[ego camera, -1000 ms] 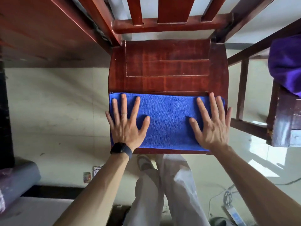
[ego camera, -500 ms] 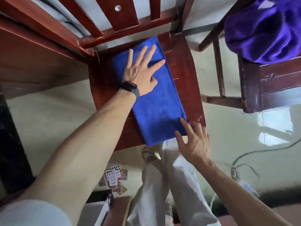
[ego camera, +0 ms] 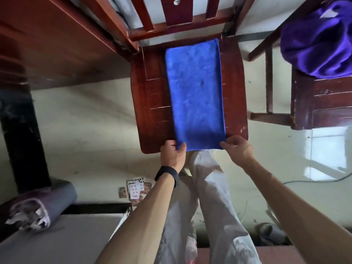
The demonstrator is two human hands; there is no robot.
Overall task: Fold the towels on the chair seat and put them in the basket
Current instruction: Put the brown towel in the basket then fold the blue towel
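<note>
A blue towel [ego camera: 195, 94], folded into a long strip, lies flat on the red wooden chair seat [ego camera: 152, 103], running from the backrest to the front edge. My left hand [ego camera: 172, 152] pinches the towel's near left corner at the seat's front edge. My right hand [ego camera: 237, 147] pinches the near right corner. No basket is in view.
A second dark wooden chair [ego camera: 320, 100] stands to the right with a crumpled purple towel [ego camera: 318, 39] on it. A red-brown table edge [ego camera: 57, 44] is at the left. Playing cards [ego camera: 136, 189] lie on the tiled floor, near a rolled mat [ego camera: 42, 202].
The towel was turned from lying across the seat's front to running lengthwise front to back. Both hands left off pressing it flat and now grip its near corners.
</note>
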